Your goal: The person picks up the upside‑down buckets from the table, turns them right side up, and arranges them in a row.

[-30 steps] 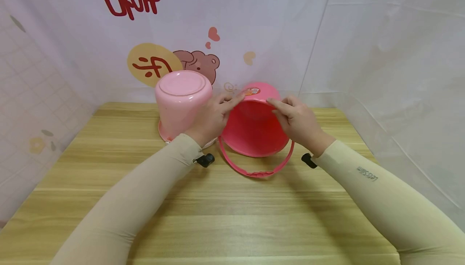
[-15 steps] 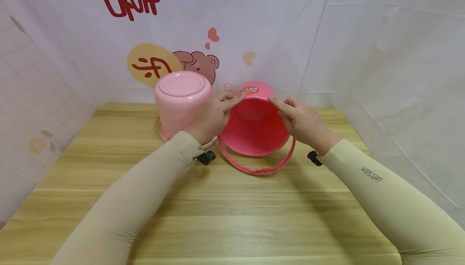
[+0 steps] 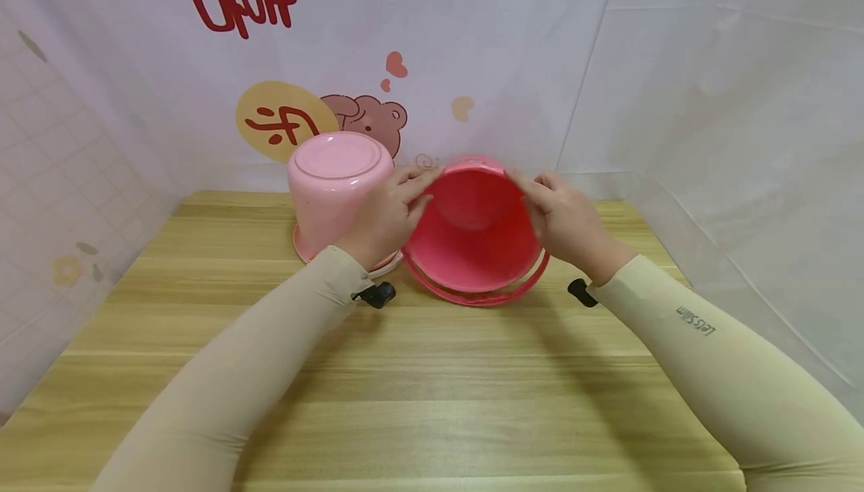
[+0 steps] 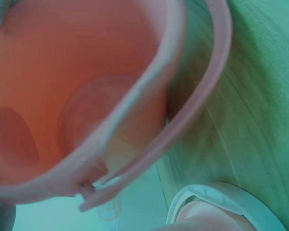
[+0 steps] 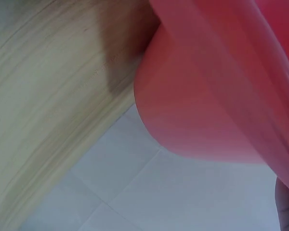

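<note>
Hot-pink plastic is pinched in the left hand [image 3: 390, 216], thumb inside the rim and a finger outside it; the right hand [image 3: 568, 220] grips the same rim opposite, fingers bent over the edge, though its thumb is hard to make out. Between them the bucket [image 3: 475, 248] lies tipped, mouth toward the person, its floor visible deep inside. Its upper rim has risen over the last second, the outer sticker has nearly slipped from sight, and the handle [image 3: 478, 301] now hangs close under the lower rim. That suggests the hands are turning the bucket's mouth upward and control its tilt; whether its underside rests on the wooden table [image 3: 432, 409], I cannot tell. Just beside the left hand, a paler pink bucket [image 3: 327, 203] stands upside down, before a printed white cloth [image 3: 513, 49].
</note>
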The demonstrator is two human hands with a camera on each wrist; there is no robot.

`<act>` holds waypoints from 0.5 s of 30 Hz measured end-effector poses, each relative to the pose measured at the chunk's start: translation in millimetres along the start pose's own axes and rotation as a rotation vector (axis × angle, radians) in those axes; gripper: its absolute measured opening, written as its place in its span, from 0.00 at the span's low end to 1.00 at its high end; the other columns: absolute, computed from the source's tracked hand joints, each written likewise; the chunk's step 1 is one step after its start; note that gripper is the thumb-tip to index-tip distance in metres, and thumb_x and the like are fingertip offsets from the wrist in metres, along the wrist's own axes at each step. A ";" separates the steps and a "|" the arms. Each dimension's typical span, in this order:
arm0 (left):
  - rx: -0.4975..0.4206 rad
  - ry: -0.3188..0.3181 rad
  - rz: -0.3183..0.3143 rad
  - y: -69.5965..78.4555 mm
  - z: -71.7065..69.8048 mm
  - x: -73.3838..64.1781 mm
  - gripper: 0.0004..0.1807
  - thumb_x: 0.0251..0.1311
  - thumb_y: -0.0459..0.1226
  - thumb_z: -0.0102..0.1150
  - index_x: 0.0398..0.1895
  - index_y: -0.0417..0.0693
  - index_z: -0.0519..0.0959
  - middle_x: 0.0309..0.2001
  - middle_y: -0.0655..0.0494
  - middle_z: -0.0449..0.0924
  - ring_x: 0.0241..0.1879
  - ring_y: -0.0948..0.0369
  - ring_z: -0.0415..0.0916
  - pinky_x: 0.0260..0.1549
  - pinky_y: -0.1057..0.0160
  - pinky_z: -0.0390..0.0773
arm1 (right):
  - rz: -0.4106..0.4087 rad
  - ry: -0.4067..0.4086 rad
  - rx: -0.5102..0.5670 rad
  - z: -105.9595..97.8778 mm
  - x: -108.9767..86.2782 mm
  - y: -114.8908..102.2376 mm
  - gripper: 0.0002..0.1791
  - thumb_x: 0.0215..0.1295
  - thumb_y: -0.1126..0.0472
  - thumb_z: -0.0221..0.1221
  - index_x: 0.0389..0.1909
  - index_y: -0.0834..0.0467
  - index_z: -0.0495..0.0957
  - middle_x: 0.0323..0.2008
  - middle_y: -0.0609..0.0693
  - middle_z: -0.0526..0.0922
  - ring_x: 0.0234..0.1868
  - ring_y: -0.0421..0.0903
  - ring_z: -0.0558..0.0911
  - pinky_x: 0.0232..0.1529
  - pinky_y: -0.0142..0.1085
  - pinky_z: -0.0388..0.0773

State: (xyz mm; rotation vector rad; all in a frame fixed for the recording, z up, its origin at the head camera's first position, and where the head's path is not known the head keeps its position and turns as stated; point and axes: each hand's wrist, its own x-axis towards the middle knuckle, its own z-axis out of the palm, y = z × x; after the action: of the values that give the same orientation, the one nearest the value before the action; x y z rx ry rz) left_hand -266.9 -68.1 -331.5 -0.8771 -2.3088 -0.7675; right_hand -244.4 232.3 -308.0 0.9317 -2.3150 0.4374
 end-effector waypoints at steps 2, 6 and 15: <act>0.007 -0.014 -0.011 -1.1 -0.5 -1.6 0.28 0.73 0.36 0.63 0.76 0.54 0.74 0.65 0.47 0.79 0.66 0.52 0.78 0.61 0.57 0.83 | 0.024 -0.006 0.004 -1.9 1.1 -1.0 0.28 0.72 0.74 0.58 0.72 0.58 0.76 0.36 0.62 0.80 0.25 0.54 0.76 0.26 0.43 0.79; 0.006 -0.030 -0.026 -3.6 -1.8 -4.4 0.30 0.73 0.37 0.64 0.77 0.52 0.72 0.65 0.47 0.79 0.64 0.52 0.78 0.61 0.56 0.84 | 0.082 -0.018 0.022 -4.6 2.5 -2.2 0.28 0.73 0.73 0.57 0.72 0.58 0.75 0.38 0.64 0.80 0.30 0.57 0.79 0.28 0.46 0.83; -0.059 -0.065 -0.128 -5.4 -6.6 -8.8 0.35 0.73 0.38 0.63 0.81 0.56 0.66 0.65 0.52 0.77 0.47 0.58 0.77 0.45 0.63 0.86 | 0.243 -0.036 0.081 -9.7 6.1 -1.0 0.27 0.76 0.71 0.55 0.74 0.56 0.74 0.40 0.63 0.80 0.37 0.55 0.77 0.30 0.45 0.78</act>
State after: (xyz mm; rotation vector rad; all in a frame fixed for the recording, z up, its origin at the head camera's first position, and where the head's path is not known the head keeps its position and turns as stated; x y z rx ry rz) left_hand -263.3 -79.5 -334.4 -0.7973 -2.4294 -0.8772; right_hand -243.2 233.3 -296.7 0.7014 -2.4703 0.6231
